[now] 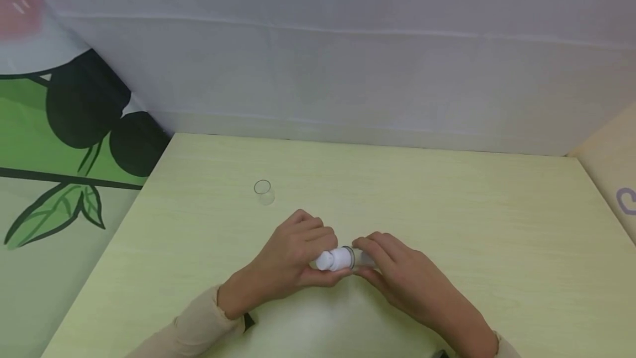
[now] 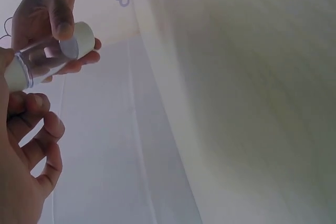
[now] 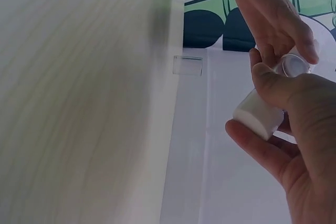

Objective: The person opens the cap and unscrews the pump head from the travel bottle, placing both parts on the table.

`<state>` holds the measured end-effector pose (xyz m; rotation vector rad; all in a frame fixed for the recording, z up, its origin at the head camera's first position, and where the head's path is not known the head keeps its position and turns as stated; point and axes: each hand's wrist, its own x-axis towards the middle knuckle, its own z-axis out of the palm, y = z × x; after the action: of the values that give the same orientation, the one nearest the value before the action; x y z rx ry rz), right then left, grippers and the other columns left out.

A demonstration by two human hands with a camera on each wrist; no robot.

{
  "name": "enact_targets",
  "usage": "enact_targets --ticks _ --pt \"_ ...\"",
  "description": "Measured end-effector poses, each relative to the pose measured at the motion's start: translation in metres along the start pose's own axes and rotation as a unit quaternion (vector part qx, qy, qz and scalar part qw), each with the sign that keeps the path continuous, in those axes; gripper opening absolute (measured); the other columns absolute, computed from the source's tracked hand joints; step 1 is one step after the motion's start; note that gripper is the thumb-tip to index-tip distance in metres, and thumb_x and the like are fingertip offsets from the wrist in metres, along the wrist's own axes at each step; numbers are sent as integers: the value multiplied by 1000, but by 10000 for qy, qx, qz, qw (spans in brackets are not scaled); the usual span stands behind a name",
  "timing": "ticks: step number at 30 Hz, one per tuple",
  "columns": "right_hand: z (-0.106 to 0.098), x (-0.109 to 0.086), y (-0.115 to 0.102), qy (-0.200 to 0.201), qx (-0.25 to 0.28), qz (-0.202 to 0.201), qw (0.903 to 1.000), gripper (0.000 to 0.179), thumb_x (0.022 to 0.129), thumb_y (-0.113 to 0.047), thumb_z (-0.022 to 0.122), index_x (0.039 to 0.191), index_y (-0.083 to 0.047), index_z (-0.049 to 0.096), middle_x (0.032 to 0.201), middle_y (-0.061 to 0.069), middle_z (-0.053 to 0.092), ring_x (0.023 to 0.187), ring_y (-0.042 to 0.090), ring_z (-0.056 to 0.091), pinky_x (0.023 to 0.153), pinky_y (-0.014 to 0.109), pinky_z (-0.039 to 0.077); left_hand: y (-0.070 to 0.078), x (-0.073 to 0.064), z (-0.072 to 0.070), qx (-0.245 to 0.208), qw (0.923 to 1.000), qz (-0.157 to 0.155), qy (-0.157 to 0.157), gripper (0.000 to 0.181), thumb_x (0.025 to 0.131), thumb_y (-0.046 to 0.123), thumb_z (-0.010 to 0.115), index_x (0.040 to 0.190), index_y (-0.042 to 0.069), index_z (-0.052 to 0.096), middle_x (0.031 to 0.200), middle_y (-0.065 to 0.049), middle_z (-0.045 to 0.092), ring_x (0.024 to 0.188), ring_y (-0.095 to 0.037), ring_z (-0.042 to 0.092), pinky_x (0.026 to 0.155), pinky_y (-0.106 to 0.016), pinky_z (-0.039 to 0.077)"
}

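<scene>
A small clear bottle [image 2: 44, 59] with white parts at both ends is held sideways between the two hands above the table. My left hand [image 1: 300, 253] pinches its white top [image 1: 340, 258] between thumb and curled fingers. At the other end, my right hand [image 1: 404, 272] grips the clear body, thumb on one side and fingers on the other. The white base [image 3: 257, 115] shows between the right thumb and fingers in the right wrist view. Whether the top and body are joined cannot be told. A clear open-ended cap [image 1: 263, 192] stands on the table beyond the left hand.
The pale wooden table [image 1: 447, 209] meets a light cloth wall [image 1: 348, 82] at its back edge. A painted panel [image 1: 69, 126] with green and black shapes stands on the left, and another wall with a purple heart [image 1: 627, 201] on the right.
</scene>
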<state>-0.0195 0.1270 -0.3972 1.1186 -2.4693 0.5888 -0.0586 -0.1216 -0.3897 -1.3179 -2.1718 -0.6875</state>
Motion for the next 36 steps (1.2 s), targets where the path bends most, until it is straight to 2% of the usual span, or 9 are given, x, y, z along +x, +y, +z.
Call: enact_targets --ticks 6,14,22,25,26,32,33,34,36 --pt "2 0 -3 353 20 -5 9994 40 110 -42 43 125 -10 61 111 -3 65 85 6 59 64 14 52 6 2 6 -190 9988 -149 419 40 96 37 73 73 16 49 67 10 49 61 -4 44 71 -24 44" --pt "4 3 -9 752 -35 97 9971 39 111 -40 45 124 -7 63 111 -1 67 90 11 65 62 17 55 14 4 12 -574 9924 -656 873 37 97 31 70 70 16 50 60 8 44 57 -3 42 66 -21 40" --pt "3 3 -17 1109 -240 410 9927 38 112 -37 44 129 -10 64 112 0 69 99 16 68 65 27 60 28 11 18 -1049 9720 -1585 1381 47 95 26 72 62 18 41 53 9 38 57 -2 31 58 -14 28" --pt "3 5 -18 1505 -349 341 9874 37 112 -35 47 127 -7 66 109 3 70 95 19 69 65 29 61 33 14 19 -1235 9596 -2126 1370 46 93 26 73 59 19 44 53 10 39 59 -1 32 54 -14 28" --pt "4 6 -18 1664 -470 277 9846 36 112 -33 48 125 -6 67 107 4 71 94 20 69 65 30 61 35 15 19 -1455 9513 -2386 1302 45 93 25 73 58 19 45 53 11 39 58 0 32 53 -14 28" --pt "7 10 -17 2411 -1292 -37 9619 29 110 -18 52 118 2 71 99 11 73 83 26 70 53 29 57 42 24 17 -2934 8727 -3801 888 45 97 26 72 58 18 53 57 12 34 54 1 29 50 -17 25" --pt "8 10 -16 2459 -1306 -30 9604 29 110 -18 52 118 2 71 99 11 73 82 26 70 53 29 57 42 25 17 -3000 8677 -3875 832 44 98 27 72 58 19 54 57 11 34 54 1 28 50 -18 25" --pt "8 10 -16 2491 -1297 -4 9598 29 110 -19 53 118 2 71 98 11 73 81 25 69 52 29 56 41 26 16 -2950 8687 -3908 748 45 97 28 73 58 19 53 57 12 34 53 0 28 50 -18 24" --pt "8 10 -15 2508 -1183 105 9607 29 110 -21 54 117 1 71 99 10 72 79 22 69 52 29 56 39 28 14 -2717 8798 -3856 597 44 95 30 74 57 20 53 54 13 34 52 2 28 49 -18 24"
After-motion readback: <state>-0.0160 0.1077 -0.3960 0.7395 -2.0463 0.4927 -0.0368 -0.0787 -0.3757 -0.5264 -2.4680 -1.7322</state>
